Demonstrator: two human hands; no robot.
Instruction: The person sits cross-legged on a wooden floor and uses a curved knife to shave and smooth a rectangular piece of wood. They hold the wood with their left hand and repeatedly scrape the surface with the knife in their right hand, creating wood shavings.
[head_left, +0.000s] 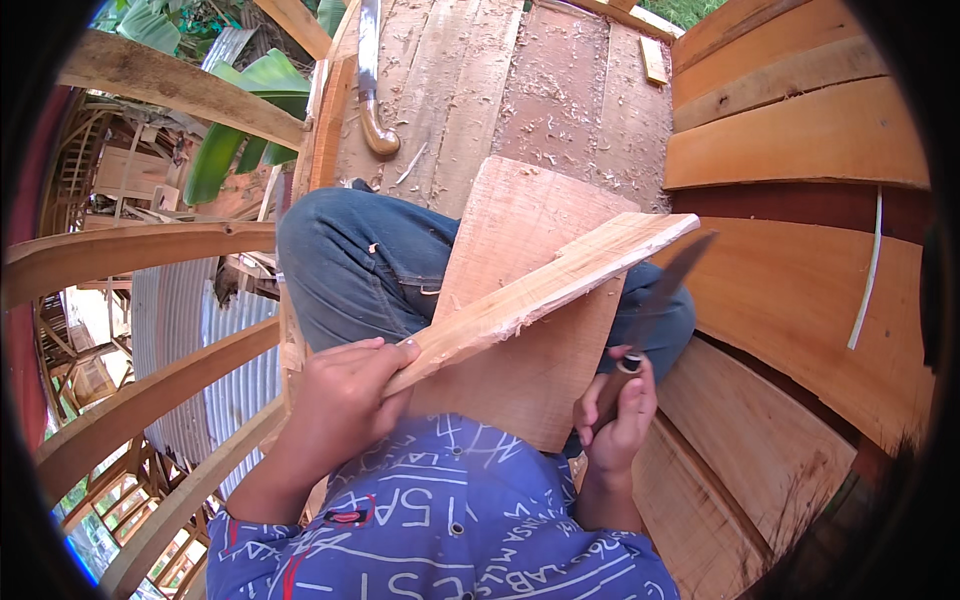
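My left hand is closed around the near end of a long wooden slat, which slants up to the right. Its right-hand edge is pale and roughly cut. Beneath the slat, a broad wooden board lies across my lap between my knees. In my right hand, the fingers wrap the handle of a knife. The dark blade points up and to the right, beside the slat's far end and apart from my left hand.
A machete with a curved wooden handle lies on the plank floor ahead, amid scattered shavings. A small wood offcut lies at the far right. Plank walling rises on the right; wooden rails run along the left.
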